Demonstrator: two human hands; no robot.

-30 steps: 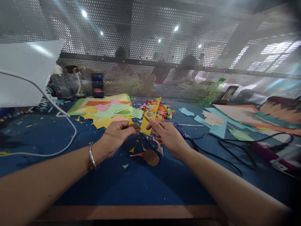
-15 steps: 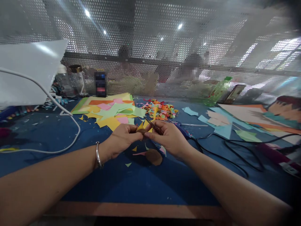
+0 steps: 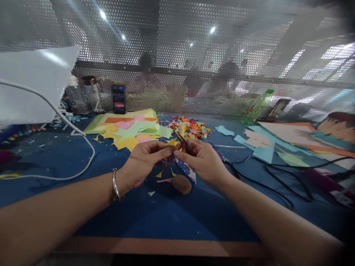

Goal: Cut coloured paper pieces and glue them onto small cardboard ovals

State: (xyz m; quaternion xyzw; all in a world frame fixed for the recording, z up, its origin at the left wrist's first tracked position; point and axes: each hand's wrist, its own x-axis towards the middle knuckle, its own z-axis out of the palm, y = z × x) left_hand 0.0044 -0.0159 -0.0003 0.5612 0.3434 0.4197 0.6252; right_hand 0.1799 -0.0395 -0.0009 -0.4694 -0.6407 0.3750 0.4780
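My left hand, with a metal bangle on the wrist, pinches a small brown paper piece between thumb and fingers. My right hand meets it fingertip to fingertip and is closed round small dark scissors, whose blades point up and left. A bit of yellow paper shows just behind the fingertips. Below the hands a brown paper disc lies on the blue table among small coloured offcuts.
A stack of coloured paper sheets and a heap of bright scraps lie behind the hands. A white cable loops at left, black cables at right. Light-blue cutouts, jars and a perforated metal screen stand farther back.
My hands have come together. The large yellow piece that stood up in my right hand a second ago is now mostly hidden behind the fingers, and the scissors blades show above them.
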